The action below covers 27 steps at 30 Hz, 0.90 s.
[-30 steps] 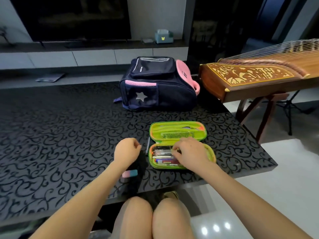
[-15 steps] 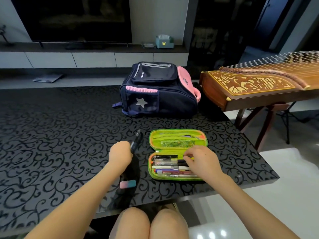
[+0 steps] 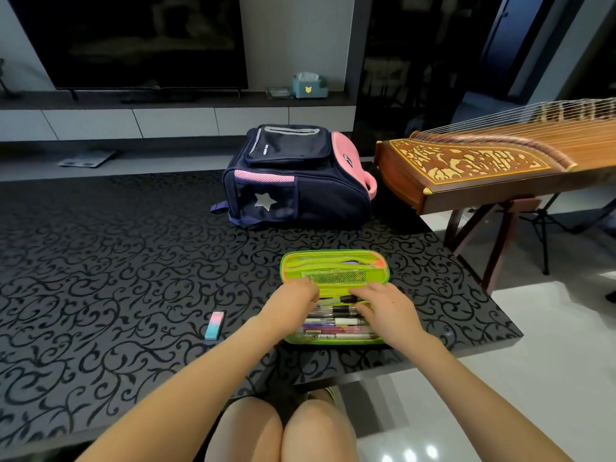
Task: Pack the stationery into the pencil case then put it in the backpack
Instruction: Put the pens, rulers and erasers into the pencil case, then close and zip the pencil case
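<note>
Head view: backpack (image 3: 328, 198) pocket lettering is too small to read.

We find the room dim, the television (image 3: 140, 38) a near-black slab with faint reflections. The strongest light lies on the pale floor (image 3: 540, 368) past the table's right edge, with three small glare spots at the bottom of the frame. The glossy black table (image 3: 100, 261) carries a soft grey sheen toward its far edge. Focus is crisp at the centre: we read the left hand (image 3: 293, 296), the right hand (image 3: 383, 308) and the pen (image 3: 340, 299) between them without blur. The wide lens bows the zither (image 3: 483, 168) and the cabinet line (image 3: 166, 121), and stretches the forearms toward the lower corners.
</note>
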Motion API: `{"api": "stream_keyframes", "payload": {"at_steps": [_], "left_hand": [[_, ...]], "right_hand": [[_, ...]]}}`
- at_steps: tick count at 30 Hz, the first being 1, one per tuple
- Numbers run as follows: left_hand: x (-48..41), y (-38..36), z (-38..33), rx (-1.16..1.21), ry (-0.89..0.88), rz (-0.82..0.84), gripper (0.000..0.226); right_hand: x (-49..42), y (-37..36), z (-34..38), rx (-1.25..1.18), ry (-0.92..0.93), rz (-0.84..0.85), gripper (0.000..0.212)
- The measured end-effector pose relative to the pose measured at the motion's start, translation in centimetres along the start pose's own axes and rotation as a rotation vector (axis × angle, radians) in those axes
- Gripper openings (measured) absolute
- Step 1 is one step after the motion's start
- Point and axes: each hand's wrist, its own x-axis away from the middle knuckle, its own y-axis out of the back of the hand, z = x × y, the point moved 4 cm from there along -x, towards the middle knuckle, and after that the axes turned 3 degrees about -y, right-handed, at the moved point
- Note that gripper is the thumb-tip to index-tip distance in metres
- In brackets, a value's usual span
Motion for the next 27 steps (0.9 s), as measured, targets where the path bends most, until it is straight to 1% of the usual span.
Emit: {"api": "stream_keyframes", "payload": {"at_steps": [3,6,8,10,12,14,16,17,18,19,20,23,25,26,27], "left_hand": [[-0.8,-0.6,0.9,0.030,0.027,-0.043,0.021],[-1.0,-1.1,1.3,0.074,0.045,-0.041,0.027],[-0.5,-1.2,1.6,0.099,0.049,-0.051,0.028],[0.8,-0.5,2.5,0.130,0.089,-0.154,0.028],[3.0,0.4,4.5,0.132,0.208,-0.297,0.025],[5.9,0.9,7.4,0.087,0.425,-0.350,0.023],[8.9,0.5,10.5,0.048,0.646,-0.273,0.027],[10.0,0.1,11.7,0.039,0.712,-0.216,0.033],[10.7,-0.4,12.5,0.044,0.743,-0.165,0.039],[11.1,-0.7,13.1,0.068,0.742,-0.140,0.043],[11.2,-1.0,13.4,0.109,0.724,-0.142,0.042],[10.7,-1.0,13.0,0.230,0.656,-0.171,0.028],[10.4,-0.9,12.5,0.245,0.633,-0.161,0.026],[10.3,-0.8,12.4,0.240,0.625,-0.156,0.028],[10.2,-0.8,12.3,0.231,0.616,-0.155,0.031]], "right_hand": [[-0.4,-0.9,0.2,0.074,0.018,0.030,0.036],[-0.9,-1.8,0.1,0.232,0.017,0.018,0.043],[-1.0,-1.9,0.2,0.241,0.024,0.001,0.042],[-0.8,-1.4,0.6,0.207,0.042,-0.033,0.041],[-0.9,-0.9,1.1,0.215,0.043,-0.077,0.043],[-1.2,-0.5,2.1,0.195,0.054,-0.103,0.043],[-1.3,-0.3,3.6,0.147,0.094,-0.108,0.042],[-1.3,-0.3,4.5,0.121,0.124,-0.113,0.040],[-1.3,-0.2,5.3,0.097,0.148,-0.115,0.039],[-1.1,-0.1,6.1,0.072,0.172,-0.114,0.037],[-1.0,-0.1,6.7,0.047,0.192,-0.116,0.035],[-0.1,-0.2,7.6,-0.023,0.192,-0.119,0.030],[0.7,-0.5,8.7,-0.072,0.206,-0.116,0.027],[1.0,-1.1,9.9,-0.080,0.249,-0.104,0.025],[1.3,-2.0,11.4,-0.038,0.318,-0.079,0.023]]}}
